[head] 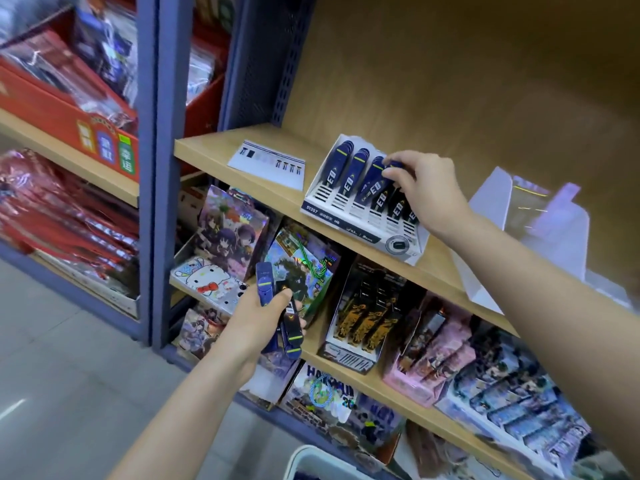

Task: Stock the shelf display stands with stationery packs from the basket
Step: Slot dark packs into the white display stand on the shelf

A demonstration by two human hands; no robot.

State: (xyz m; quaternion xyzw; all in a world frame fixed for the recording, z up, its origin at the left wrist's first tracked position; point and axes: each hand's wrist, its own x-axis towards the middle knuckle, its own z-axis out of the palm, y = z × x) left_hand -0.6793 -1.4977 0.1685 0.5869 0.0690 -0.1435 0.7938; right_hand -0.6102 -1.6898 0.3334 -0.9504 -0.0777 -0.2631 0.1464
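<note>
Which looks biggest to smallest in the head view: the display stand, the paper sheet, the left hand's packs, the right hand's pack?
1. display stand
2. paper sheet and the packs in the left hand: about alike, packs nearer the camera, so unranked
3. pack in the right hand, partly hidden

Stationery shop: wooden shelves (pixel 242 157) on blue uprights (pixel 162 202), display stand (pixel 349 216) of navy packs (pixel 353 171) under the right hand (pixel 426 188), boxed cartoon merchandise (pixel 232 230) behind the left hand (pixel 263 317), red cartons (pixel 52 102) beyond.

Navy stationery packs (pixel 356 173) in rows, leaning in white display stand (pixel 349 226); spare packs (pixel 264 284) bunched, lower left
</note>
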